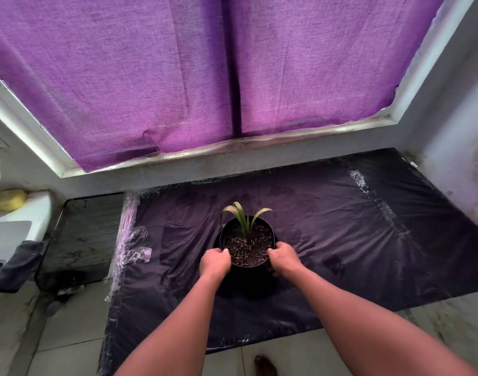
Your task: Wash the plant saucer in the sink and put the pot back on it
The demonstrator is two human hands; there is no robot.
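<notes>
Two hands on one black pot (247, 241), seen from above. At far left, a white sink (10, 234) with a yellow sponge (7, 200) on its back ledge and a dark grey cloth (12, 264) draped over its near rim. Just right of that, a dark glass-like panel (83, 237) lying flat against the wall. Next, a black plastic sheet (341, 240) taped over a low surface, clear tape crumpled along its left edge. Left hand (214, 263) curled round the pot's left rim, thumb on the lip, fingers wrapped down the outer wall. Pot upright near the middle of the sheet, filled with dark soil flecked with pale bits, a small plant (246, 218) with drooping yellow-green leaves rising from it. Saucer (219, 240) barely visible as a dark rim at the pot's left base; whether pot and saucer touch, impossible to tell. Right hand (284, 257) clamped on the right rim in the same way, fingers down the side. Behind, a purple curtain (205, 77) across the window. At bottom, a bare foot (265, 365) on pale floor tiles.
</notes>
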